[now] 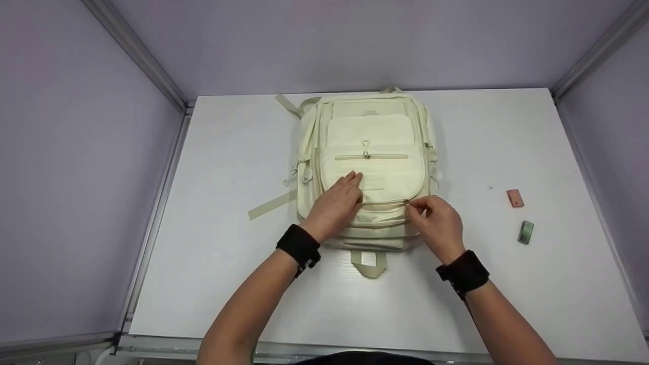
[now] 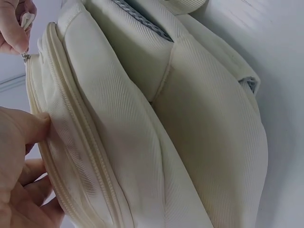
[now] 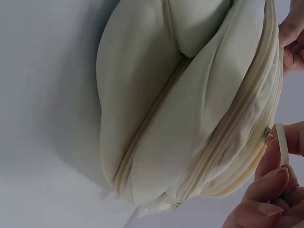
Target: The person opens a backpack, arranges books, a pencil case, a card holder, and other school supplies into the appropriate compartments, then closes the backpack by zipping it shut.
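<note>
A cream backpack (image 1: 375, 132) lies front side up on the white table, its top handle toward me. My left hand (image 1: 335, 205) rests on the front pocket with its fingers stretched out. In the left wrist view its thumb (image 2: 35, 127) touches the pocket's zippered edge. At the right end of that zipper my right hand (image 1: 437, 222) pinches a zipper pull (image 3: 282, 142) with a pale fabric tab. Other zipper tracks curve below it across the bag's top. Whether the pocket's zipper is parted behind my fingers cannot be made out.
A pink block-like item (image 1: 515, 198) and a green one (image 1: 526, 232) lie right of the backpack, near a tiny clear scrap (image 1: 490, 187). A loose strap (image 1: 274, 204) sticks out left. Grey panels (image 1: 334, 45) wall the table (image 1: 228, 284) at back and sides.
</note>
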